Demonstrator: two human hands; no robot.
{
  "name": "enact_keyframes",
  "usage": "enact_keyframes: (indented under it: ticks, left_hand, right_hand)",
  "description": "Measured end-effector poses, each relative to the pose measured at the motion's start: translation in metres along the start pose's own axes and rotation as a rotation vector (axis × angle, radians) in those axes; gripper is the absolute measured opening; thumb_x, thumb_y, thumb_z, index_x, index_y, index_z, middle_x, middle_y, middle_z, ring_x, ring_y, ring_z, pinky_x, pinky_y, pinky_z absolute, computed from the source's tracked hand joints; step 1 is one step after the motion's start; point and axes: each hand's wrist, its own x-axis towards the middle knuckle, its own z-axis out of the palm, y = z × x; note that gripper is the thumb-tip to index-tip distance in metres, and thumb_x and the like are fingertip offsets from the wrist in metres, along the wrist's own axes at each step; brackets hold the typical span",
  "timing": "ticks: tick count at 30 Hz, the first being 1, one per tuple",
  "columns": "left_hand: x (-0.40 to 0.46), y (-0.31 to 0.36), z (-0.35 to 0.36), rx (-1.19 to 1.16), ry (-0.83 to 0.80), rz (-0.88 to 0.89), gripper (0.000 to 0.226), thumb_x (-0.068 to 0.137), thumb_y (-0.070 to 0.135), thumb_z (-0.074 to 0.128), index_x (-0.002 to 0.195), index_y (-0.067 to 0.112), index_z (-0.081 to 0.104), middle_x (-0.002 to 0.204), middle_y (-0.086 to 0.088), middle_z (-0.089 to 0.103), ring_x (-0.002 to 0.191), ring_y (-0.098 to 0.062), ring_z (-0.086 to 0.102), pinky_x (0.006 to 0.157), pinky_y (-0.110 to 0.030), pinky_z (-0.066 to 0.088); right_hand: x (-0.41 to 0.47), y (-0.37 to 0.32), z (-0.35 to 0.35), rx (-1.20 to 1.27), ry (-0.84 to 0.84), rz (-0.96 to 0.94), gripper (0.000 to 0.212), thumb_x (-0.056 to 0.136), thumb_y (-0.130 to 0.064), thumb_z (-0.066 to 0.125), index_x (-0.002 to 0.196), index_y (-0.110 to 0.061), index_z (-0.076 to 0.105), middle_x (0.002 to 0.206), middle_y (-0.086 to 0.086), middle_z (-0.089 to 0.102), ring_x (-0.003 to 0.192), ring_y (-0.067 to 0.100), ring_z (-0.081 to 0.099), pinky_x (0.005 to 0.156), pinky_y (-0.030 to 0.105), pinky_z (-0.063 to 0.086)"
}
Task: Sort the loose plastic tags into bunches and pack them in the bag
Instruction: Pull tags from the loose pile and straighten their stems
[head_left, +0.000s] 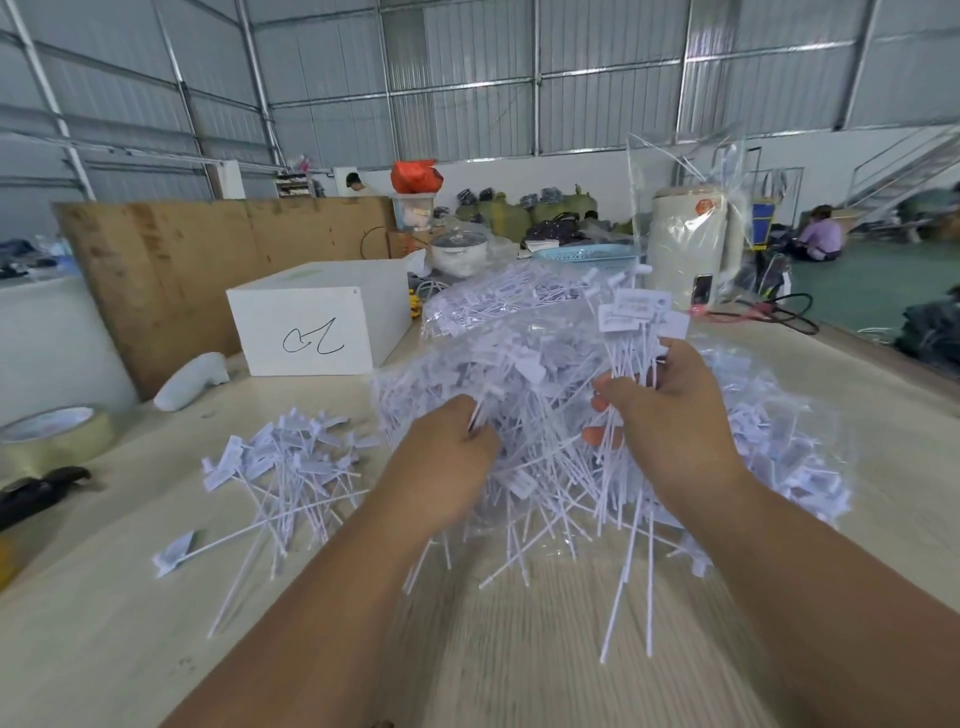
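Pale wooden counter (519, 623), big heap of loose white plastic tags (519, 395) at its centre, smaller pile of tags (291, 467) to the left, right hand (670, 421) gripping an upright bunch of tags (636, 332), left hand (447, 447) pinching one tag stem (480, 408) from the heap

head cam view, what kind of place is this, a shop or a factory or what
Most likely a warehouse or packing workshop. Corrugated metal walls on a steel frame enclose a big open floor, stuffed sacks are piled along the far wall, and the worktable carries a heap of white plastic tags being sorted by hand.
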Motion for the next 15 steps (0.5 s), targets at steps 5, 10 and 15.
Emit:
enact_keyframes:
  ticks: [5,10,15]
  left_hand:
    - [-0.003,0.001,0.004,0.040,-0.080,0.043,0.024,0.098,0.028,0.049,0.076,0.018,0.051,0.070,0.001,0.054,0.064,-0.017,0.053,0.063,-0.033,0.039]
    - [-0.004,0.000,0.014,0.105,-0.108,0.080,0.044,0.095,0.053,0.050,0.064,0.023,0.045,0.063,0.005,0.050,0.057,-0.009,0.050,0.058,-0.030,0.037]
    - [-0.004,-0.004,0.017,0.161,-0.231,0.080,0.035,0.070,0.059,0.075,0.083,0.028,0.067,0.078,0.012,0.066,0.071,-0.005,0.064,0.070,-0.032,0.053]
  right_hand:
    - [0.005,0.008,-0.005,-0.018,0.036,-0.001,0.015,0.088,0.002,0.061,0.099,-0.007,0.055,0.089,0.019,0.062,0.060,0.017,0.062,0.052,0.046,0.059]
    - [0.006,0.009,-0.004,-0.094,0.070,-0.047,0.015,0.083,-0.002,0.063,0.093,-0.011,0.057,0.083,0.017,0.066,0.069,0.041,0.062,0.058,0.063,0.055]
    - [0.003,0.008,-0.001,-0.048,0.043,-0.037,0.019,0.083,0.002,0.062,0.097,-0.010,0.056,0.084,0.014,0.065,0.060,0.018,0.064,0.054,0.052,0.059]
